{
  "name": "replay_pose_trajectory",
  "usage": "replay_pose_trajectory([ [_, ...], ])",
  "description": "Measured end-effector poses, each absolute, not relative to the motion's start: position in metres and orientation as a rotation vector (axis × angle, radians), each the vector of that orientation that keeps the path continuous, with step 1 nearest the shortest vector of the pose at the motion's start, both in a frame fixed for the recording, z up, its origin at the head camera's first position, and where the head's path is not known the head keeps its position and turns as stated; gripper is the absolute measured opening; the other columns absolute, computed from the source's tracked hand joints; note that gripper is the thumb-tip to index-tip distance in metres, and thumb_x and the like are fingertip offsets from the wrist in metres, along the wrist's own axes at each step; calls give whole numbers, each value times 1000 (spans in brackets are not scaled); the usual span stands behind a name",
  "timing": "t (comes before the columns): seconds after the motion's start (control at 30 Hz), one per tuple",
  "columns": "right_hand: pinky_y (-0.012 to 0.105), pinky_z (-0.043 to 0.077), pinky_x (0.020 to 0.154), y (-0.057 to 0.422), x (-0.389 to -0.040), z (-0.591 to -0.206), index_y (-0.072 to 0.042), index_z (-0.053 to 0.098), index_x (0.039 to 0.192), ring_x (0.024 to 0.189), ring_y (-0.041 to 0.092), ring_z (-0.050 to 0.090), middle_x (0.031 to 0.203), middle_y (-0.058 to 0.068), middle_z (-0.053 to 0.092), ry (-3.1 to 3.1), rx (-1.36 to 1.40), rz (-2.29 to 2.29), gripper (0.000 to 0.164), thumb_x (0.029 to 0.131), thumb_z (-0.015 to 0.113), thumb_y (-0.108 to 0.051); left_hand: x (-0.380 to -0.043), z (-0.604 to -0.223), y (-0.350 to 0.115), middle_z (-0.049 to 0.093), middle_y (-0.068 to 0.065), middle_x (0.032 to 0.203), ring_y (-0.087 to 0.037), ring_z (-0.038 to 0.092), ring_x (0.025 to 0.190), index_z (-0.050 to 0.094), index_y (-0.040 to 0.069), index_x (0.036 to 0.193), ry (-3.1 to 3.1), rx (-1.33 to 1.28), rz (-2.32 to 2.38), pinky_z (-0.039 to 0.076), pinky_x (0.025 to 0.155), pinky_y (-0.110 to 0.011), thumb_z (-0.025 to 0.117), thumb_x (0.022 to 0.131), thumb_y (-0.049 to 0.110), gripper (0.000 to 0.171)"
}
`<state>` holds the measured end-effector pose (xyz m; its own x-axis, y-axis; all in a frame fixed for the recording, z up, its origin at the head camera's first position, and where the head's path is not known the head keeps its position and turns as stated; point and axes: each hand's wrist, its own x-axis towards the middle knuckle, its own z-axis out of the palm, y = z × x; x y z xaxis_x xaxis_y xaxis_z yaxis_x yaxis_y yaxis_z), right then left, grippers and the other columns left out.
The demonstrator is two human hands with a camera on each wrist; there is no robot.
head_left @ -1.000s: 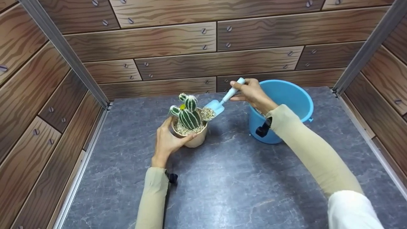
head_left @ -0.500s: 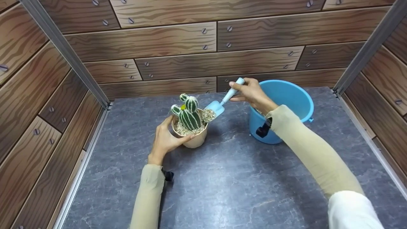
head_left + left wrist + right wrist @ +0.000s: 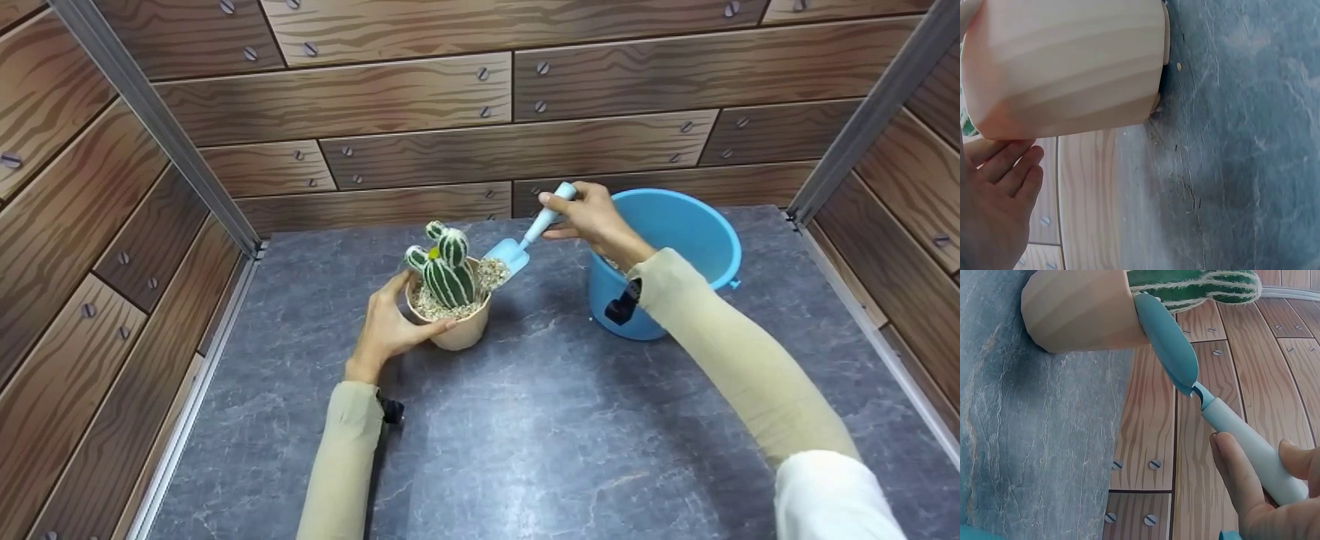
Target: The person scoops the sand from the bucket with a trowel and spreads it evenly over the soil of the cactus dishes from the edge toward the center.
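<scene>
Nearest us, the left hand (image 3: 386,330) is wrapped round the plant pot (image 3: 461,335): thumb along the near side by the rim, fingers on the side away from the trowel. Reads as bracing, so the pot doesn't slide or tip. Pot sits on the grey marbled tabletop (image 3: 525,420), left of centre. Striped cactus (image 3: 448,285) stands in pale grit inside.

Trowel (image 3: 511,253) is at the pot's right rim, blade tipped down toward the cactus base, grit load (image 3: 491,273) on its front end. Right hand (image 3: 596,217) pinches the handle, thumb and fingers closed on it; high grip likely gives us tilt control.

Blue bucket (image 3: 694,232) stands just right, partly behind that wrist, presumably for short reach. Plank-print wall (image 3: 420,157) behind.
</scene>
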<state>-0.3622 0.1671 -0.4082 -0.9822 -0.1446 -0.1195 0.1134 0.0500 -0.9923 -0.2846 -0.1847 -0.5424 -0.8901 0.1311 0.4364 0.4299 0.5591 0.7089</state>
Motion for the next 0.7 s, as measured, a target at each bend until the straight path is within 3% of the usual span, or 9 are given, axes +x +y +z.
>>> replay_pose_trajectory([
  [0.37,41,66,85,164,-362,-409,1,59,117,83,24,81,116,21,62,2207,-45,-2002,32,105,71,-26,-269,-556,-166,51,-19,157,-33,51,146,41,-1,160,-2377,-386,-1272,36,127,-47,95,70,54,119],
  [0.7,37,67,77,155,-359,-409,1,61,115,77,20,78,105,17,69,2251,-54,-1977,33,103,73,-27,-253,-564,-117,49,-19,151,-33,47,140,40,-2,157,-2175,-51,-1247,37,124,-47,103,52,60,137],
])
